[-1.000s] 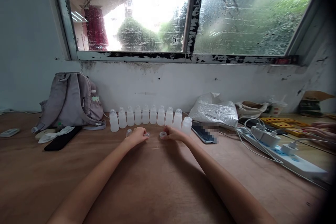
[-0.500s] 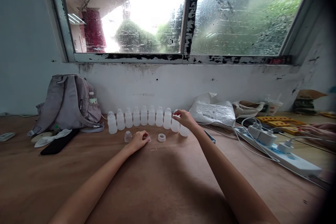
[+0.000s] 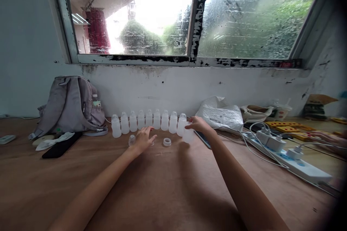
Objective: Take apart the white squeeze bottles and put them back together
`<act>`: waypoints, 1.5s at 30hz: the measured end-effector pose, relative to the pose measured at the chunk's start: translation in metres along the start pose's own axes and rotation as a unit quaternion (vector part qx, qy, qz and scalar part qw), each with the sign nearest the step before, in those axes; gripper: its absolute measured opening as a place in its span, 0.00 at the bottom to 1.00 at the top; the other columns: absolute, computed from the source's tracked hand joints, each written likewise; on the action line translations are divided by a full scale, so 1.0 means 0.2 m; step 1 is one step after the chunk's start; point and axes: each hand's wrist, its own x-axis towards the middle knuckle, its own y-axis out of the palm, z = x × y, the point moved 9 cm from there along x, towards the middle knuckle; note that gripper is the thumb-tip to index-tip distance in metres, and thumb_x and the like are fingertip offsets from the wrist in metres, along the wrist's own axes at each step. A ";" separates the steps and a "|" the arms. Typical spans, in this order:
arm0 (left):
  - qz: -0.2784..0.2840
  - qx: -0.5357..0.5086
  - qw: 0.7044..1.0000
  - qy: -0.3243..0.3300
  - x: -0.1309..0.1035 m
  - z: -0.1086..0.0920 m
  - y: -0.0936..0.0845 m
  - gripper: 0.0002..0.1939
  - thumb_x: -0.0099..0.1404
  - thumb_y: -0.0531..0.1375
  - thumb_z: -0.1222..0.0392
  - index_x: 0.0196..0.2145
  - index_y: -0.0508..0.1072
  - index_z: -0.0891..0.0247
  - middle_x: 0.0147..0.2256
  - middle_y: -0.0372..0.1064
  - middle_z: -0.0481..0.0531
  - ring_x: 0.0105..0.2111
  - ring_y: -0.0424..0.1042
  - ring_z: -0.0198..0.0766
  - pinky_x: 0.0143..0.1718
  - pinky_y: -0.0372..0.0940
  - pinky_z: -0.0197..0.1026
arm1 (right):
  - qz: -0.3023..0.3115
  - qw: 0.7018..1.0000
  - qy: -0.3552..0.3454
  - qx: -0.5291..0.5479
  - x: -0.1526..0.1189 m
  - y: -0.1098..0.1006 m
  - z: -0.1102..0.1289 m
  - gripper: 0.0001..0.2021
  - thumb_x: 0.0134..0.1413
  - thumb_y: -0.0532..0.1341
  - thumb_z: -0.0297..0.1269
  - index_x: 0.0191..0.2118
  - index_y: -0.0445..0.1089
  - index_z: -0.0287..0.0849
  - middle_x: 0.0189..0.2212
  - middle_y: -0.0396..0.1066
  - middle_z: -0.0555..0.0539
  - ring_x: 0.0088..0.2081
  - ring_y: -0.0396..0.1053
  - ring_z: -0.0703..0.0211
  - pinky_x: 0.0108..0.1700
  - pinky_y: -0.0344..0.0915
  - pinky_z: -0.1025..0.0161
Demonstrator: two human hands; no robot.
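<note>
Frosted white baby bottles (image 3: 156,120) with clear domed caps stand upright in a curved row. At the row's right end my right hand (image 3: 200,124) grips a capless frosted bottle (image 3: 188,135), slightly tilted, by its upper part. My left hand (image 3: 143,139) is open, fingers spread, over the wood just before the row. Under its thumb lies a small clear piece (image 3: 152,143), mostly hidden. A clear domed cap (image 3: 132,140) sits to the left of that hand. Between my hands lies a whitish screw ring (image 3: 167,142).
A grey backpack (image 3: 70,104) and a black phone-like slab (image 3: 61,147) are on the left. Behind my right hand are a phone (image 3: 202,139) and a silvery plastic bag (image 3: 221,113). A power strip (image 3: 306,166) with cables lies right. Another person's hand (image 3: 329,139) shows at far right.
My right hand has moved from a capped bottle in the row to the capless bottle, now gripped and shifted slightly left. My left hand has lifted off the small clear piece and spread its fingers.
</note>
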 end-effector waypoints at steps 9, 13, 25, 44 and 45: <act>0.082 -0.153 0.984 0.033 -0.02 -0.27 -0.21 0.34 0.51 0.58 0.46 0.52 0.54 0.60 0.43 0.64 0.55 0.37 0.66 0.40 0.35 0.62 0.38 | 0.054 0.929 -0.283 0.230 -0.34 -0.03 0.68 0.19 0.39 0.62 0.47 0.39 0.65 0.47 0.32 0.67 0.49 0.32 0.66 0.60 0.31 0.62 0.65; 0.082 -0.063 0.995 -0.002 0.02 -0.10 -0.37 0.31 0.48 0.59 0.49 0.49 0.59 0.60 0.42 0.65 0.53 0.35 0.67 0.39 0.34 0.61 0.36 | 0.030 0.922 -0.296 0.247 -0.34 -0.03 0.71 0.20 0.43 0.61 0.44 0.44 0.62 0.48 0.37 0.66 0.48 0.33 0.66 0.61 0.33 0.63 0.64; 0.166 0.197 0.912 -0.320 -0.09 0.77 -0.64 0.27 0.42 0.61 0.50 0.40 0.63 0.67 0.43 0.65 0.65 0.40 0.67 0.52 0.33 0.62 0.42 | 0.001 0.961 -0.226 0.163 -0.19 0.06 0.53 0.14 0.45 0.59 0.40 0.39 0.65 0.42 0.34 0.68 0.46 0.31 0.66 0.61 0.32 0.61 0.65; 0.022 0.228 0.929 -0.289 -0.06 0.85 -0.66 0.41 0.52 0.55 0.45 0.56 0.43 0.69 0.52 0.53 0.70 0.51 0.55 0.56 0.43 0.55 0.47 | 0.015 0.971 -0.199 0.131 -0.10 0.14 0.43 0.12 0.46 0.59 0.40 0.37 0.67 0.42 0.31 0.69 0.48 0.28 0.66 0.64 0.30 0.60 0.68; -0.015 0.235 0.935 -0.266 -0.04 0.82 -0.67 0.38 0.55 0.52 0.44 0.56 0.44 0.66 0.52 0.54 0.68 0.51 0.55 0.55 0.44 0.55 0.47 | 0.015 0.970 -0.202 0.134 -0.11 0.14 0.43 0.11 0.46 0.58 0.40 0.37 0.67 0.42 0.31 0.69 0.47 0.28 0.66 0.64 0.30 0.60 0.68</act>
